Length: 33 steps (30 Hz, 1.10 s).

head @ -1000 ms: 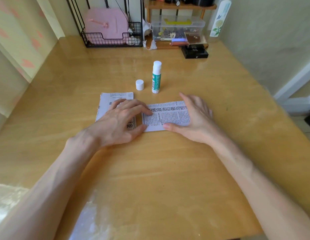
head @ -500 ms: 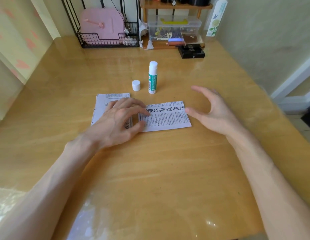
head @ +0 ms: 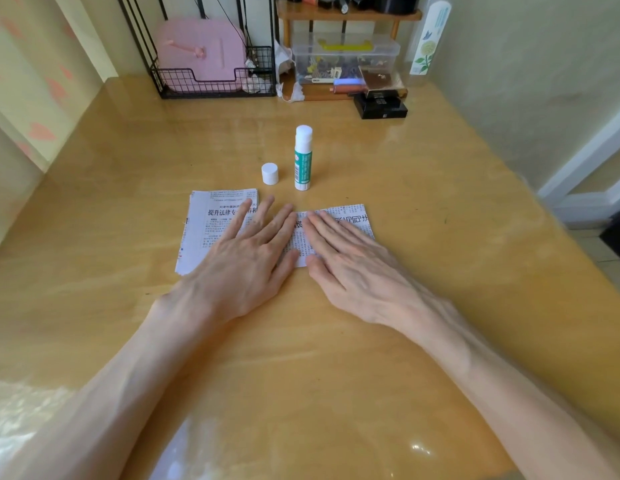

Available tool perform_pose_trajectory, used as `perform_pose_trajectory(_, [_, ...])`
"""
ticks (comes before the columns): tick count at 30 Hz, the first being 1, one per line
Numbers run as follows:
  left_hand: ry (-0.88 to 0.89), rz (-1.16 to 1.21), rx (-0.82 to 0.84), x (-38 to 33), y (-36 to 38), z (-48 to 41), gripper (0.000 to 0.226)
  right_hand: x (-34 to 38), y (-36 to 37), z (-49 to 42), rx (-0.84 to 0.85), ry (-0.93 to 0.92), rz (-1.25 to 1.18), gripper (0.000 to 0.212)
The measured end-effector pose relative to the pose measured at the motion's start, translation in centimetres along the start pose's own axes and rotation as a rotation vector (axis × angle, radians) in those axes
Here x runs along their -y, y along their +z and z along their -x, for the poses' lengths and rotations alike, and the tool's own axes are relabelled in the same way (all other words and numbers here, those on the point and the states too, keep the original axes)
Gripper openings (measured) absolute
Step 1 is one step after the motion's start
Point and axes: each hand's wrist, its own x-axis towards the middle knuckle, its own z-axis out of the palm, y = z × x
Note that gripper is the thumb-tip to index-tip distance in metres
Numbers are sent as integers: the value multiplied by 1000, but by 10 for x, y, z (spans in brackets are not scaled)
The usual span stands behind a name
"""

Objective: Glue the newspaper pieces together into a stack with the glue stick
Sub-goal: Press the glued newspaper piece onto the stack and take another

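At the far left of the bench [head: 440, 209], against the wall, a black wire basket [head: 211, 88] holds a pink case [head: 204, 50]. Nearer the person, left of centre, lies the loose pile of newspaper pieces [head: 215, 226], flat on the wood with a bold headline facing up. The left hand [head: 246, 261] lies palm down across the right part of that pile, fingers straight and spread, gripping nothing; its index finger and thumb reach the left edge of the second lot of paper.

Just beyond the hands stands the small white cap [head: 270, 173], and right beside it the glue stick [head: 303, 157], upright and uncapped, its white glue exposed. Neither hand touches either one.

Right of centre is the glued newspaper stack [head: 351, 218], printed side up, with its left half hidden. The right hand [head: 353, 265] lies flat on it, fingers straight and close together, holding nothing. How many pieces are already joined under it cannot be told.

Judging by the flat palms, the step in hand is smoothing a freshly laid piece so the glue takes. The pile on the left suggests more pieces remain. The next move would call for freeing one hand to lift the glue stick, rubbing glue over the top of the stack, then taking a piece off the pile and setting it square on top.

Further right, by the wall, sit a clear plastic box [head: 343, 57] and a black box [head: 381, 105].
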Motion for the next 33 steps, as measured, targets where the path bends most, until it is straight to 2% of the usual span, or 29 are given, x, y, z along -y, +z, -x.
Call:
perform_pose_trajectory(2, [-13, -2, 20, -1, -1, 0, 79, -5, -5, 2, 35, 43, 8, 82])
perform_pose_trajectory(5, [-26, -2, 46, -1, -2, -1, 79, -13, -14, 7, 62, 140, 32, 69])
perform_pose_trajectory(9, [-23, -1, 37, -2, -2, 0, 75, -23, -17, 8, 60, 226, 60, 74])
perform_pose_trajectory(11, [0, 17, -23, -4, 0, 1, 73, -22, -14, 7, -17, 194, 71, 80])
perform_pose_trajectory(14, [49, 32, -86, -11, 5, -2, 71, -15, -12, 5, -87, 60, 57, 75])
perform_pose_trajectory(17, [28, 47, -95, -18, 10, -5, 71, -7, -4, 2, -47, 0, 22, 77])
perform_pose_trajectory(24, [-42, 41, 13, -23, 7, -8, 83, -8, 4, 0, 8, 27, 26, 82])
perform_pose_trajectory(27, [-43, 35, -27, -18, 9, -8, 79, -8, -1, -3, -61, 26, -101, 74])
perform_pose_trajectory(29, [-39, 49, -66, -16, 9, -7, 75, -16, -7, -7, -251, 93, -262, 60])
perform_pose_trajectory(31, [-55, 93, -106, -15, 7, -7, 73, -30, -13, -14, -425, 244, -272, 51])
perform_pose_trajectory(33, [-79, 131, -140, -17, 3, -9, 73, -43, -15, -20, -387, 406, -214, 54])
